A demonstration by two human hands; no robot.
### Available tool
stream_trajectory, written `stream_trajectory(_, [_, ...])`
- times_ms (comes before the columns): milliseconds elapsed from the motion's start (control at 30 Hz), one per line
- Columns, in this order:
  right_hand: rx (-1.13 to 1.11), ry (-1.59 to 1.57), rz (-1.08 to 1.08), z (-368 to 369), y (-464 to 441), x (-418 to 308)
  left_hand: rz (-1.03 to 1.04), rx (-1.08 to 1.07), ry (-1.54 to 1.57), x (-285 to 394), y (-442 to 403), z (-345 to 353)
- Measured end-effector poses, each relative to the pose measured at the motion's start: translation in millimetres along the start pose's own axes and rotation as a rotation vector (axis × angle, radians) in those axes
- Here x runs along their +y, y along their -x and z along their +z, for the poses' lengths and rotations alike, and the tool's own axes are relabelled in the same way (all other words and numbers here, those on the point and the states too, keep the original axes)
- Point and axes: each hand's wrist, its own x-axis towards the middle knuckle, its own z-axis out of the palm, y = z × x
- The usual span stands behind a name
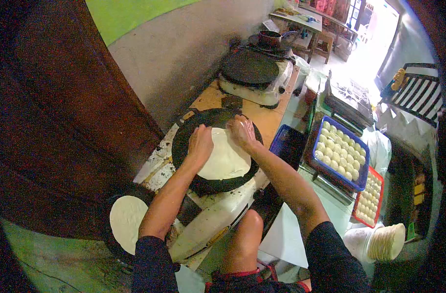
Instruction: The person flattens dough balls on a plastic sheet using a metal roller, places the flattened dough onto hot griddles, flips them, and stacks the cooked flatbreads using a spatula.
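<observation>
A pale, thin round of dough (pixel 224 158) lies on a dark round griddle (pixel 203 185) on a white stove. At the dough's far left edge is my left hand (pixel 201 142), its fingers curled down against it. My right hand (pixel 241 131) is at the far right edge, fingers bent and a little blurred. The fingertips of both hands are too unclear to tell whether they pinch the dough. Another flat round (pixel 127 222) lies on a dark pan at the lower left.
Beyond the griddle stands a second stove with a dark plate (pixel 250 67). To the right are a blue tray (pixel 315 168) and a red tray (pixel 376 219) of dough balls, and a stack of flat rounds (pixel 386 241). A wall rises at the left.
</observation>
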Motion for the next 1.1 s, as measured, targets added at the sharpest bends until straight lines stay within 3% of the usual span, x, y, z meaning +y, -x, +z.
stream_trajectory(200, [-0.292,0.154,-0.083,8.4,-5.0,-17.4,0.114,-0.169,-0.212,-4.6,-13.3,4.7])
stream_trajectory(267, [-0.270,0.240,-0.156,12.1,-4.3,-12.7,0.131,-0.040,-0.285,-9.4,-11.8,16.4])
stream_trajectory(400, [0.034,0.510,-0.085,19.0,-19.7,0.4,0.046,0.340,-0.348,-23.6,-32.7,18.5])
stream_trajectory(533, [0.074,0.301,-0.125,1.2,-11.1,0.0,-0.032,0.124,-0.208,-10.9,-35.2,-13.7])
stream_trajectory(633, [-0.214,0.216,-0.123,-3.7,6.1,-10.4,0.043,0.069,-0.215,-0.4,-12.1,-5.5])
stream_trajectory(667, [-0.146,0.205,-0.146,-4.3,11.3,-13.1,0.053,0.052,-0.222,1.8,-5.7,-1.8])
stream_trajectory(767, [-0.303,0.152,-0.024,-15.1,8.7,-23.2,0.045,0.050,-0.205,-1.4,0.3,9.8])
stream_trajectory(867, [-0.290,0.154,-0.053,-6.1,7.6,-18.5,0.054,0.087,-0.185,-6.7,2.1,15.7])
stream_trajectory(967, [-0.252,0.422,-0.119,0.1,0.7,-10.8,0.034,0.060,-0.190,-3.4,0.1,7.5])
stream_trajectory(1067, [-0.019,0.363,-0.034,2.4,-9.2,5.8,0.010,0.019,-0.182,0.3,1.8,0.6])
stream_trajectory(1100, [-0.086,0.327,-0.025,-2.0,-7.8,4.4,0.007,0.004,-0.177,0.1,1.8,-0.4])
